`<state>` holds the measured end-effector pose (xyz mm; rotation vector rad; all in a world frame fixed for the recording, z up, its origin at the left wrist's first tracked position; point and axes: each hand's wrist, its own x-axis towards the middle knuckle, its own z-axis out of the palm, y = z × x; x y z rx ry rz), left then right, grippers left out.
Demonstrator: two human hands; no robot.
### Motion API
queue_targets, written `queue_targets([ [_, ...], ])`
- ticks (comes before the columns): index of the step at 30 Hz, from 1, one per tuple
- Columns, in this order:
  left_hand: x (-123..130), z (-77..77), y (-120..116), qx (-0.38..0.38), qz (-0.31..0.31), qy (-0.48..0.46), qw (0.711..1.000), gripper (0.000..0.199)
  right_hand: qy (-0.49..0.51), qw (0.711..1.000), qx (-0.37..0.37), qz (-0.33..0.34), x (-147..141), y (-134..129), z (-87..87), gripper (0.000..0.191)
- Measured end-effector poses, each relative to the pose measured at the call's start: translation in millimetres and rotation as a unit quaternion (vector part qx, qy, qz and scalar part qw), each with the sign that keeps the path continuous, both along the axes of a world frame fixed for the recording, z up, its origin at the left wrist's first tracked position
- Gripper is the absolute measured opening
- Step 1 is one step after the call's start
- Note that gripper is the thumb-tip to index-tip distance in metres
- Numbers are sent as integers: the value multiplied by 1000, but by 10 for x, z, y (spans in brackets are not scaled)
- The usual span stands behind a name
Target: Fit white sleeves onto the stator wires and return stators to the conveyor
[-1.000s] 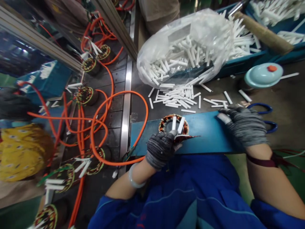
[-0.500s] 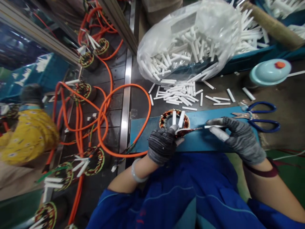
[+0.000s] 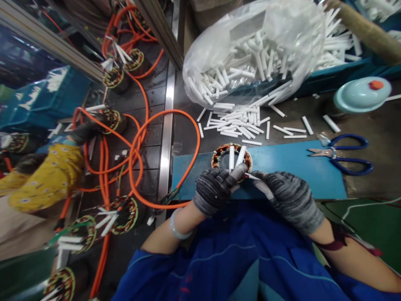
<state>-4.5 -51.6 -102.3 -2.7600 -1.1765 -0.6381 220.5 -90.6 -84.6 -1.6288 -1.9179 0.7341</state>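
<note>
A ring-shaped copper-wound coil [image 3: 218, 155] lies on the blue board [image 3: 272, 156] in front of me, with two white tubes [image 3: 232, 156] standing up from it. My left hand [image 3: 214, 188], in a striped grey glove, is closed at the coil's near edge, fingertips on its wire leads. Just right of it, my right hand [image 3: 286, 196], also gloved, pinches a thin white tube [image 3: 251, 176] whose tip meets the coil's near right edge. The wire ends between the two hands are mostly hidden.
Loose white tubes [image 3: 239, 121] lie beyond the board, below a clear bag [image 3: 203, 50] of tubes. Blue-handled scissors [image 3: 352, 161] and a light-blue bottle [image 3: 360, 96] are at right. Orange cables [image 3: 133, 167] and more coils [image 3: 125, 215] fill the left; a person's yellow sleeve [image 3: 46, 177] reaches in there.
My right hand has moved left with the white tube, up to the coil and my left hand. At the left, the other person's gloved hand has moved right, to a coil.
</note>
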Motion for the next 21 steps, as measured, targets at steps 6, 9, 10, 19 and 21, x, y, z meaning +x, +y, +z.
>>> queue_targets([
  [6, -9, -5, 55, -59, -34, 20, 997, 34, 297, 904, -306, -25, -98, 65, 11, 67],
  [9, 12, 24, 78, -88, -21, 6, 996, 33, 266, 925, -268, -38, -115, 39, -41, 61],
  [10, 26, 37, 84, -92, -14, 4, 996, 33, 227, 945, -230, -53, -116, 13, -67, 53],
  [19, 90, 18, 104, -229, 14, -34, 973, 28, 211, 957, -191, -49, -188, -113, -108, 42],
  [21, 99, 31, 99, -231, 18, -40, 972, 23, 321, 896, -305, -31, -245, -74, -107, 56],
])
